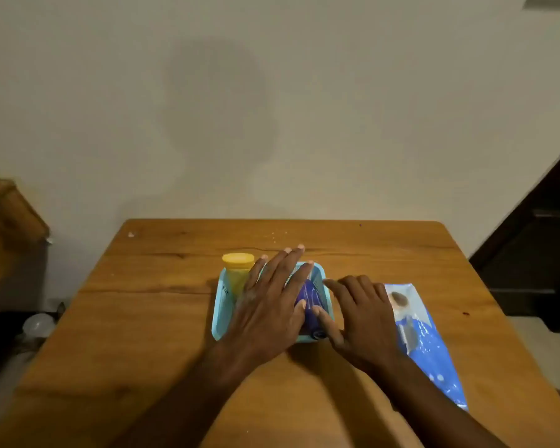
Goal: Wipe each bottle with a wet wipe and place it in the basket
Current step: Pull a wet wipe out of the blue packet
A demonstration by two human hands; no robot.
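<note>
Blue bottle [311, 305] and yellow bottle [237, 273] lie in the basket [222, 313] mid-frame, left hand [269, 305] flat over them, right hand [359, 321] open beside, likely settling them in.

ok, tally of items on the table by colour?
Yellow: 1, bottle in the basket
Purple: 1, bottle in the basket
Light blue: 1, basket
Blue and white: 1, wipes pack
Total: 4

Your wooden table [162, 318] carries a light-blue basket [222, 305]; blue wipes packet [430, 344] lies near, to its right.
</note>
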